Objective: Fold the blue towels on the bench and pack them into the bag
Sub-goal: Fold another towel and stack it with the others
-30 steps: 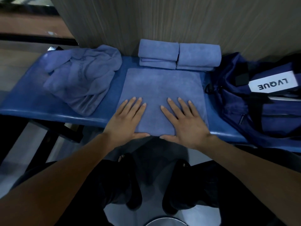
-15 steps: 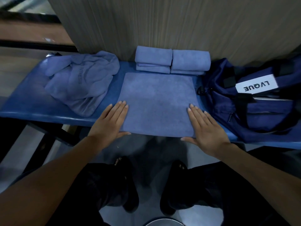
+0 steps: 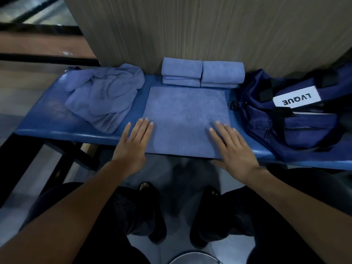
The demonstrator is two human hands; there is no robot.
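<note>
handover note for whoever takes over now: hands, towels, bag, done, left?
Left hand: open, flat on the left edge of the flat towel.
Right hand: open, flat on its right edge.
Done: two folded towels at the wall.
Left: finish folding the flat towel, fold the crumpled pile, then pack everything into the bag at the right end of the bench.

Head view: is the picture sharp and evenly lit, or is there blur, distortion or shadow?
Head view: dim, bluish light; the bench edge curves from the wide-angle lens; the floor below is in deep shadow; both the left hand and the right hand look slightly soft; the flat towel and the bag label read clearly.
</note>
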